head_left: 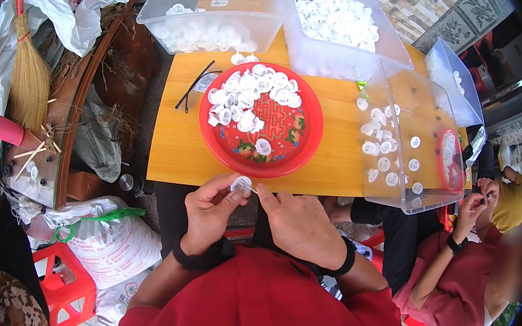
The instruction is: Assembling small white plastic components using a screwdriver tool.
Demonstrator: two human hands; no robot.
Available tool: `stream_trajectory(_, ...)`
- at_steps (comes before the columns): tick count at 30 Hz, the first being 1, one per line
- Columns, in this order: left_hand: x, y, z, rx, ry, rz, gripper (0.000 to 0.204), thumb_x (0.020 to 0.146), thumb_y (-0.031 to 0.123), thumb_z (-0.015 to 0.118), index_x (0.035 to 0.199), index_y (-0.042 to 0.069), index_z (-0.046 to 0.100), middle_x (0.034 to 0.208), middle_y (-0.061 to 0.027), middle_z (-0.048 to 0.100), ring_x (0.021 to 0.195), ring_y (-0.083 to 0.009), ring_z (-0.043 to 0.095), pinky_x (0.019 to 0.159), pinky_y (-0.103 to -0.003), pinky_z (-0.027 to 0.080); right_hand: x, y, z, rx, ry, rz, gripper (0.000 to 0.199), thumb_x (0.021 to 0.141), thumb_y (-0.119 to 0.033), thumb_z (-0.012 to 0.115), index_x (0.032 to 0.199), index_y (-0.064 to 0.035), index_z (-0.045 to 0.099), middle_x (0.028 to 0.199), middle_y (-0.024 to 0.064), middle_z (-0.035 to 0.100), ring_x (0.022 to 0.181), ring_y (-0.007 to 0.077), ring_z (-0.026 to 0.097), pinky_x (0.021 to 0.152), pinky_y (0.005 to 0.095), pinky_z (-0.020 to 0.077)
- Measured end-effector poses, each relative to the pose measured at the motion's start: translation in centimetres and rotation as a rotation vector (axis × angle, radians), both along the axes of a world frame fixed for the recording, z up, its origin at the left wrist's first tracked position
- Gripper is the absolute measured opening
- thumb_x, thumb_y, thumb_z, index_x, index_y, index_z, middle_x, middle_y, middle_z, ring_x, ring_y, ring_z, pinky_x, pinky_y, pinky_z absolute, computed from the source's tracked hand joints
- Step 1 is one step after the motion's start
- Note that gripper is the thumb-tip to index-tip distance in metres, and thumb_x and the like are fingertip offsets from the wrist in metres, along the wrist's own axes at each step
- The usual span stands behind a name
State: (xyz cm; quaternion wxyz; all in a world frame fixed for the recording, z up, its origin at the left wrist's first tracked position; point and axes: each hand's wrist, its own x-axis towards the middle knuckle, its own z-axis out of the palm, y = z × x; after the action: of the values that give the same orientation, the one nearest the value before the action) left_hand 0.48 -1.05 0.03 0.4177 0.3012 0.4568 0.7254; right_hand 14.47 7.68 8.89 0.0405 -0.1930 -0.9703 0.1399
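My left hand [210,207] pinches a small round white plastic piece [241,183] between thumb and fingers, just off the table's near edge. From the right, my right hand [306,227] grips a thin, pale, pin-like tool [253,190], its tip at the rim of the piece. Most of that tool is hidden in the fingers, so its kind is unclear. Beyond both hands a red round tray [305,149] with a printed pattern lies on the table. Many similar white pieces [243,95] are heaped in its far left half, and a single one [263,147] lies nearer me.
Clear plastic bins [212,8] [345,26] with white pieces line the wooden table's [177,145] far side. A clear bin [409,136] stands at the right. Eyeglasses [197,85] lie left of the tray. A co-worker [457,274] sits at the right. A red stool [64,282] stands at lower left.
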Motion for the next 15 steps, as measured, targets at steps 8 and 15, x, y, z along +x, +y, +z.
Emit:
stream_trajectory(8,-0.1,-0.1,-0.5,-0.043,0.055,-0.050,0.024,0.082,-0.010,0.054,0.105,-0.004,0.058,0.095,-0.0098,0.061,0.083,-0.0140,0.060,0.071,-0.025,0.052,-0.6,0.5,1.1,0.057,-0.083,0.125,0.029,0.065,-0.004,0.055,0.087,0.0136,0.049,0.054,0.0138,0.053,0.053,0.0266,0.059,0.044,0.0353,0.0435)
stream_trajectory(15,-0.5,0.2,-0.3,-0.078,-0.082,-0.078,0.024,0.083,-0.009,0.053,0.107,-0.007,0.057,0.095,-0.0123,0.063,0.084,-0.0165,0.061,0.073,-0.027,0.052,0.1,0.9,-0.8,-0.124,-0.085,-0.005,0.033,0.072,-0.006,0.054,0.100,0.0096,0.049,0.062,0.0176,0.056,0.058,0.0322,0.058,0.050,0.0398,0.0446)
